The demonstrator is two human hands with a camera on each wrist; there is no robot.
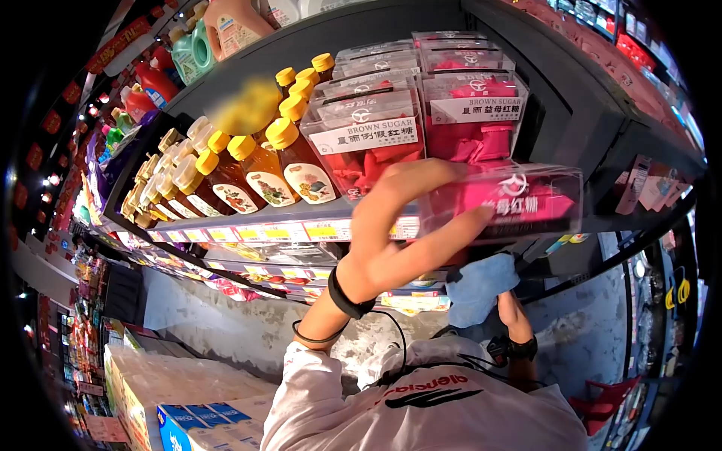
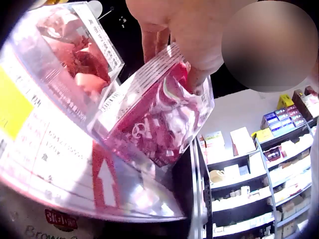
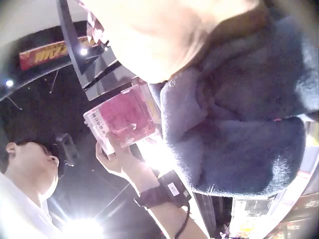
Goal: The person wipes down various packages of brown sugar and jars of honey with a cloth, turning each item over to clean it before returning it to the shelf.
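Observation:
My left hand [image 1: 372, 259] grips a clear plastic box of brown sugar [image 1: 553, 199], with pink packets inside, at the front edge of the shelf. In the left wrist view, the fingers [image 2: 198, 77] press on the end of this box [image 2: 154, 124], tilted beside another clear box [image 2: 82, 59] with red packets. Below the shelf front, my right hand [image 1: 511, 312] holds a blue cloth [image 1: 477, 289]. The cloth [image 3: 234, 144] hangs in folds in the right wrist view, hiding part of the hand.
Rows of brown sugar boxes [image 1: 368, 139] stand behind, with more pink-filled boxes [image 1: 477, 109] to their right. Left of them are yellow-capped bottles [image 1: 267, 169] and smaller jars [image 1: 188, 177]. Price labels [image 1: 286, 231] line the shelf edge. Cartons [image 1: 203, 425] sit at the lower left.

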